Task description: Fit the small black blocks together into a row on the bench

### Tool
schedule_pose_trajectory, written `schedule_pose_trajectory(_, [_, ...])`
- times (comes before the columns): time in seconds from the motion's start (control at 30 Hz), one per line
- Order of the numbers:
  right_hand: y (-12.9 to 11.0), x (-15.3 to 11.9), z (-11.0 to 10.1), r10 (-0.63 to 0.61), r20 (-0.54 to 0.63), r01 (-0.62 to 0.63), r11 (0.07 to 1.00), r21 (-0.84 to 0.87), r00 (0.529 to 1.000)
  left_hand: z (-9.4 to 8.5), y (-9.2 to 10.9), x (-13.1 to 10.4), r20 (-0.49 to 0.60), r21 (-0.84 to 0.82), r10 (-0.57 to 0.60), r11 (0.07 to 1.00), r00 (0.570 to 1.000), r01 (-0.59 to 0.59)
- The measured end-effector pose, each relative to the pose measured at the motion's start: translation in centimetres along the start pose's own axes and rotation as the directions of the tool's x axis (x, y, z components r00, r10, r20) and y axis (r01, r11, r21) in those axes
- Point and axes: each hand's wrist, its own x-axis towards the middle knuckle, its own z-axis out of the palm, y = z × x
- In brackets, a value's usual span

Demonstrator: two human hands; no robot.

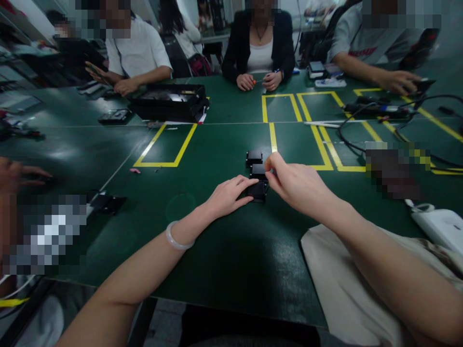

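Three small black blocks stand in a row on the green table, running away from me: a far block (254,157), a middle block (258,171) and a near block (256,192). My left hand (231,193), with a pale bangle at its wrist, has its thumb and fingers around the left side of the near block. At the right side of the middle block, my right hand (289,180) is closed in a pinch. What lies between its fingertips is too small to make out.
The green table (224,140) carries yellow tape outlines. A black tray (170,101) stands back left. Cables (342,132), a white power bank (439,226) and beige cloth (325,260) are at right. People sit across the table; another person's hand (25,173) is at left.
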Motion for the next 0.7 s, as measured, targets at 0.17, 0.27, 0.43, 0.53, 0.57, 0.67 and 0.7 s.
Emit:
schedule_pose_trajectory(0.17, [-0.18,-0.03,-0.35,-0.007,0.007,0.007,0.999,0.045,1.000,0.14,-0.03,0.00,-0.020,0.003,0.006,1.000,1.000,-0.006])
schedule_pose_trajectory(0.27, [-0.19,0.00,-0.37,-0.010,0.014,0.010,0.999,0.042,1.000,0.22,-0.06,-0.01,-0.028,0.016,0.007,1.000,1.000,-0.007])
schedule_pose_trajectory(0.43, [0.00,0.08,-0.09,-0.002,0.015,0.002,1.000,0.003,1.000,0.22,-0.04,-0.01,-0.018,0.024,-0.001,1.000,1.000,0.001])
schedule_pose_trajectory(0.53, [0.05,0.06,0.01,0.000,0.015,0.000,1.000,-0.004,1.000,0.19,-0.03,-0.01,-0.017,0.018,0.004,1.000,1.000,-0.004])
schedule_pose_trajectory(0.57, [0.04,0.05,0.01,-0.002,0.015,0.002,1.000,0.009,1.000,0.17,-0.02,-0.01,-0.016,0.016,0.008,1.000,1.000,-0.007])
schedule_pose_trajectory(0.67, [-0.06,-0.01,-0.07,0.001,0.010,-0.002,0.999,0.055,1.000,0.16,-0.02,-0.03,-0.021,0.009,0.011,1.000,1.000,-0.011])
schedule_pose_trajectory(0.7, [-0.10,-0.01,-0.10,0.002,0.010,-0.003,0.998,0.062,1.000,0.17,-0.03,-0.03,-0.023,0.009,0.010,1.000,1.000,-0.010])
